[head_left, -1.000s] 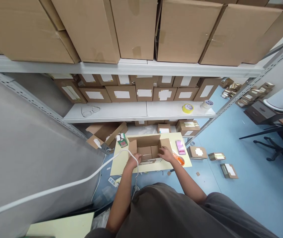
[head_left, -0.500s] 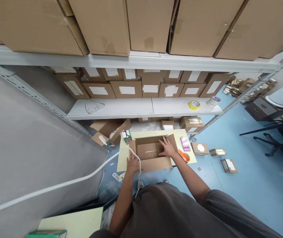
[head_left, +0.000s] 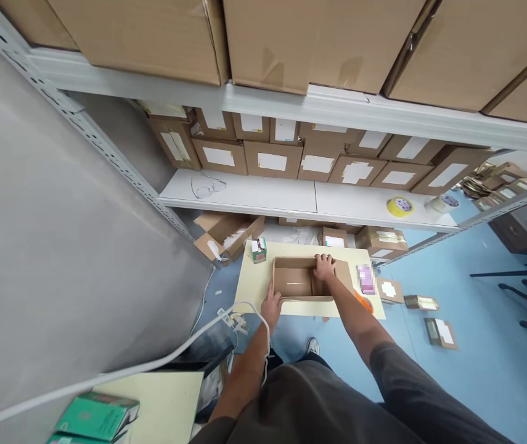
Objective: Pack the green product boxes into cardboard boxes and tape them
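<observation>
An open cardboard box point(head_left: 293, 295) rests on a pale yellow table point(head_left: 251, 290), its inside showing bare brown cardboard. Its right flap point(head_left: 344, 274) sticks outward, while no spread flaps show on the near and left sides. My left hand point(head_left: 271, 306) grips the near left corner of the box. On the far wall, towards the right end, my right hand point(head_left: 325, 267) has its fingers curled over the rim. A small green-and-white carton point(head_left: 258, 250) stands behind the box on the left. To the right lie a blurred pink-purple packet point(head_left: 365, 279) and an orange object point(head_left: 363, 301).
A metal rack's shelf point(head_left: 263, 192) crosses ahead, bearing glasses point(head_left: 208, 187), yellow tape point(head_left: 400, 206) and labelled cartons point(head_left: 272, 161). A white cable point(head_left: 166, 359) arcs past my left arm. An opened carton point(head_left: 228, 234) sits left; closed cartons point(head_left: 441, 333) lie on the floor right.
The near and left flaps, spread outward before, no longer stick out. My left hand has moved to the near left corner, and my right hand onto the far wall. The view has shifted left.
</observation>
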`<state>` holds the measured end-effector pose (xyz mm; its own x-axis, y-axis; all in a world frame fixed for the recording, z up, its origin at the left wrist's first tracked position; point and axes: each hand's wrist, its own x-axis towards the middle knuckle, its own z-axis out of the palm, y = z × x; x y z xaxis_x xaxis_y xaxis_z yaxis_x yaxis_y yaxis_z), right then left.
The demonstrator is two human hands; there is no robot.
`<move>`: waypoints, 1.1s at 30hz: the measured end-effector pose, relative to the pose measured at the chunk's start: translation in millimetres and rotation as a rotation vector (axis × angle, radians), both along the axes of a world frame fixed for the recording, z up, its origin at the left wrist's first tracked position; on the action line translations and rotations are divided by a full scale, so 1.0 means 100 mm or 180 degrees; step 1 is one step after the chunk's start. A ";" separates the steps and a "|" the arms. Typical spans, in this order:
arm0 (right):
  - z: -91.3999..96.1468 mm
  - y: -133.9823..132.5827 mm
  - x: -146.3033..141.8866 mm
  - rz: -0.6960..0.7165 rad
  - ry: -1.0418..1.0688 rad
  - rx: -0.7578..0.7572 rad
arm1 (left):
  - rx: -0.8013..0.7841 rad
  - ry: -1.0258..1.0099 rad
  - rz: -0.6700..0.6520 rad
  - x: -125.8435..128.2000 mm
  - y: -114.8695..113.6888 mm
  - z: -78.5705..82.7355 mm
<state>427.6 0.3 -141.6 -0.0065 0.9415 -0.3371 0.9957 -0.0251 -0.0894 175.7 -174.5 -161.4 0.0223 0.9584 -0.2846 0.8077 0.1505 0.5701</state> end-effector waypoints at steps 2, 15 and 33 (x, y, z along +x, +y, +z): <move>-0.01 -0.02 -0.03 -0.0038 -0.0030 0.0032 | -0.0014 0.0055 0.0011 0.02 0.01 -0.03; 0.18 -0.40 0.39 0.0156 0.1780 0.0761 | 0.0056 -0.0179 0.0220 0.02 -0.14 0.19; 0.38 -1.23 0.10 0.1952 0.3288 0.0109 | 0.0257 0.0191 0.2021 0.87 -2.28 0.65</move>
